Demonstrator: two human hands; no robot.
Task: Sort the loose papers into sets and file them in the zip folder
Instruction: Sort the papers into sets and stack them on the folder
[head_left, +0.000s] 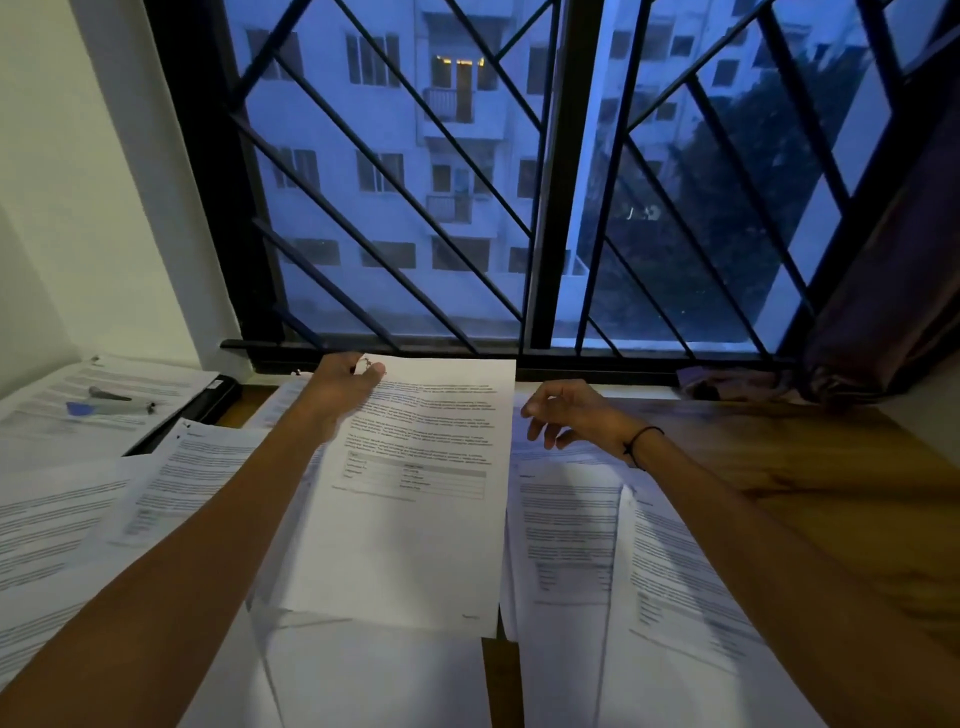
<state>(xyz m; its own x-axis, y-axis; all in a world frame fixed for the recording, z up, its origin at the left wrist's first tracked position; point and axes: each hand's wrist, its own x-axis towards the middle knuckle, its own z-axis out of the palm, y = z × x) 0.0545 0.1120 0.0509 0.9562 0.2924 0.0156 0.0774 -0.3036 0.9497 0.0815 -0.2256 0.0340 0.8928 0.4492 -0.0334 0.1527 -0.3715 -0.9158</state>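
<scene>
Now L fingers (371, 370) at sheet (415, 499) corner

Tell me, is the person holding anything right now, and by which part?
The left hand grips the middle set of papers by its top left corner. The right hand hovers with loosely curled fingers and holds nothing.
</scene>
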